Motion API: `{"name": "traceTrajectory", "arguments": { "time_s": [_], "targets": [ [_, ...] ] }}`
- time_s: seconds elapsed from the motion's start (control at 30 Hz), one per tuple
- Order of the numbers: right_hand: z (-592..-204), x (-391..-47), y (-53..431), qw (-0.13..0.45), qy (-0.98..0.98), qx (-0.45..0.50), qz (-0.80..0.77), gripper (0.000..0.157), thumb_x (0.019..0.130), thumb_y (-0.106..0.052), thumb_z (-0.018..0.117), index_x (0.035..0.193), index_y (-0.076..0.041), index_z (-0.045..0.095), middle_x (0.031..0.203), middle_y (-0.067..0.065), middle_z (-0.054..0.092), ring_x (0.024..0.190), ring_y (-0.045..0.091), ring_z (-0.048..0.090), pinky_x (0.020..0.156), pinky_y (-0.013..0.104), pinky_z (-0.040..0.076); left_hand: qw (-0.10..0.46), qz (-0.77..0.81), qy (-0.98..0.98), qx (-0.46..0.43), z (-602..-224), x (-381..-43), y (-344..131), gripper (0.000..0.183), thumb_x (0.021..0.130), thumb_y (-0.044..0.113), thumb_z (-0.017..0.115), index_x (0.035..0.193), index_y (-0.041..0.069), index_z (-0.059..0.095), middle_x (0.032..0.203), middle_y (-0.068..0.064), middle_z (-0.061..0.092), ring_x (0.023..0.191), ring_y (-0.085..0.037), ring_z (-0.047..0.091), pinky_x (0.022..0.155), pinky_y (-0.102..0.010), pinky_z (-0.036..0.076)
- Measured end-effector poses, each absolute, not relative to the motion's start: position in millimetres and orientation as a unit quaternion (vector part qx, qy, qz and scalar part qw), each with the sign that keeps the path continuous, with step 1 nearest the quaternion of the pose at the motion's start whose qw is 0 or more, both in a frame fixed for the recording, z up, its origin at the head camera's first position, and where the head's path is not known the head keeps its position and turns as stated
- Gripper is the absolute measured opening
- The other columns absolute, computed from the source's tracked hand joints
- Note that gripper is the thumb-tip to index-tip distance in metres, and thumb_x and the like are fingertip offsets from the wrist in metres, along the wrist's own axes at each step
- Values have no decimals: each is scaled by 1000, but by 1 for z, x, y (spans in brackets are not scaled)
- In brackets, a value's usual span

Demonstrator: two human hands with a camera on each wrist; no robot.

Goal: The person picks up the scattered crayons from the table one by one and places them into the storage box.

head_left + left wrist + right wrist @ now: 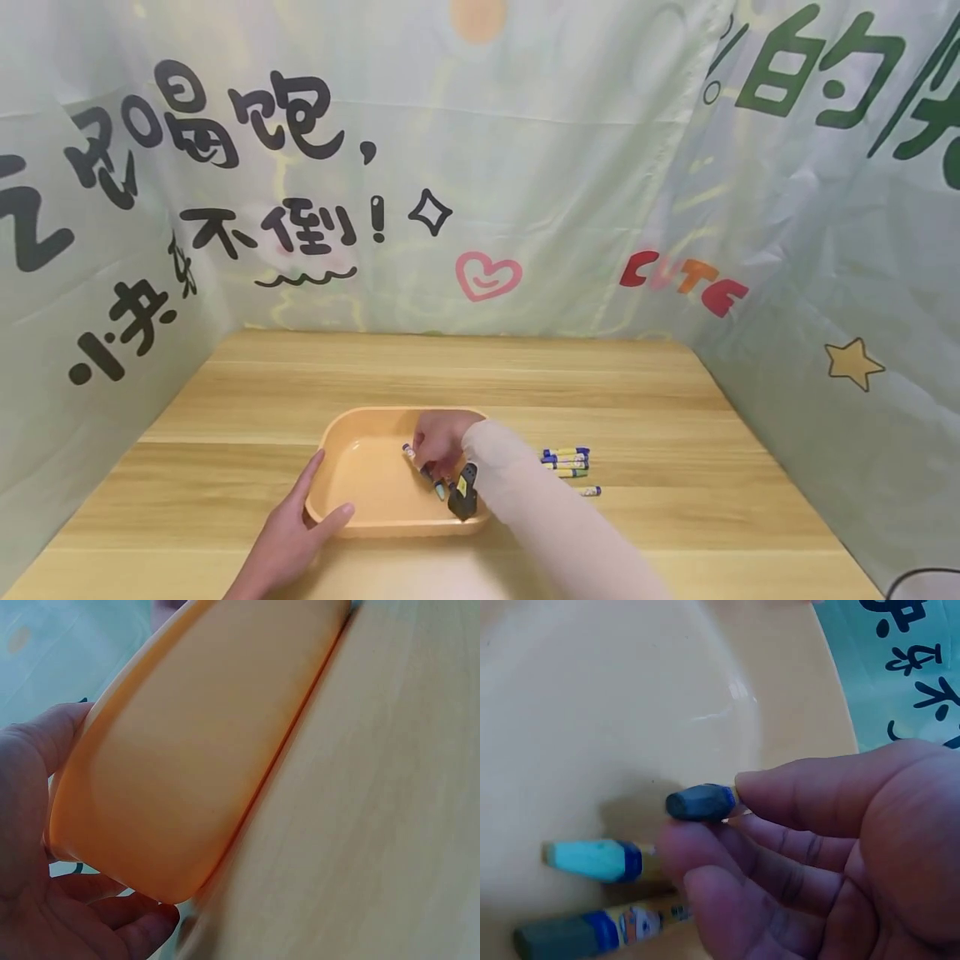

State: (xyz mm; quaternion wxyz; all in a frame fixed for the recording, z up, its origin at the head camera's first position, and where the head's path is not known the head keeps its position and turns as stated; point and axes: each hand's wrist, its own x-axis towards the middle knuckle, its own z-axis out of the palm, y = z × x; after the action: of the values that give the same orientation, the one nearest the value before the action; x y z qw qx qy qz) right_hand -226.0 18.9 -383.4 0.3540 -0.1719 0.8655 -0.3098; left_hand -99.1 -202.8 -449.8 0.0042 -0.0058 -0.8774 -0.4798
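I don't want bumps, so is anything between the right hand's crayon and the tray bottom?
Nothing visible stands between the dark crayon and the tray bottom; a turquoise crayon and a grayish one lie alongside.

A person's left hand [288, 533] grips the near left corner of a pale orange tray [367, 479] on the wooden worktop [660, 400]. The right hand [441, 442] holds a crayon [409, 452] inside it. More crayons [567, 462] lie to the right, before printed fabric [570, 183].
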Motion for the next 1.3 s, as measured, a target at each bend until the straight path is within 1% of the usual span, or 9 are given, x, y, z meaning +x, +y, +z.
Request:
{"name": "traceTrajectory", "arguments": {
  "time_s": [0.17,0.33,0.6,0.73,0.83,0.93,1.03,1.13,1.3],
  "targets": [
    [-384,-224,15,358,862,-158,-321,10,90,3,60,80,2,60,57,7,56,48,13,51,44,21,40,-13,-495,-869,6,-449,-100,-201,92,89,39,69,157,21,9,130,-32,52,81,-19,62,59,-29,49],
    [-385,-223,10,357,862,-149,-326,14,89,4,61,76,-1,59,56,7,56,47,13,52,42,19,39,-23,-498,-867,11,-449,-100,-200,93,89,40,68,158,23,7,127,-26,55,71,-18,56,52,-30,46],
    [-386,-224,7,349,875,-160,-296,19,85,5,66,70,-2,58,57,7,57,47,13,53,43,19,40,-11,-499,-866,1,-450,-99,-201,92,89,38,69,157,19,10,134,-34,48,93,-23,64,67,-28,51],
    [-384,-223,9,348,871,-165,-306,16,84,8,66,72,0,59,58,9,59,47,13,52,43,19,40,-14,-502,-865,4,-449,-99,-200,92,89,37,69,157,20,10,134,-34,48,88,-23,64,62,-29,50],
    [-379,-225,11,329,876,-179,-304,12,85,6,66,77,-1,60,64,9,62,50,14,57,45,20,42,-11,-500,-866,4,-448,-99,-200,92,89,38,69,157,21,10,132,-33,50,85,-22,64,60,-28,50],
    [-374,-230,15,302,888,-192,-289,11,87,-2,69,81,-5,60,68,8,63,54,16,60,51,24,50,-6,-494,-869,-1,-448,-100,-200,92,89,39,69,157,21,10,131,-33,50,85,-22,63,62,-29,50],
    [-368,-235,22,280,897,-200,-277,12,88,-8,71,84,-9,59,69,7,64,57,16,63,56,28,54,0,-488,-873,-4,-447,-100,-200,92,89,40,70,157,20,11,134,-34,48,95,-24,64,69,-28,51],
    [-360,-239,32,269,896,-212,-282,11,89,-10,70,89,-10,59,73,9,67,60,17,65,57,28,54,-3,-486,-874,-2,-447,-99,-200,93,89,40,70,157,19,11,134,-34,48,95,-23,64,70,-27,51],
    [-345,-247,56,244,898,-229,-285,9,91,-12,67,94,-10,59,78,12,70,64,21,68,56,27,53,-6,-489,-872,5,-446,-99,-199,92,89,39,70,157,22,11,129,-30,54,87,-20,63,64,-29,50]
  ]
}}
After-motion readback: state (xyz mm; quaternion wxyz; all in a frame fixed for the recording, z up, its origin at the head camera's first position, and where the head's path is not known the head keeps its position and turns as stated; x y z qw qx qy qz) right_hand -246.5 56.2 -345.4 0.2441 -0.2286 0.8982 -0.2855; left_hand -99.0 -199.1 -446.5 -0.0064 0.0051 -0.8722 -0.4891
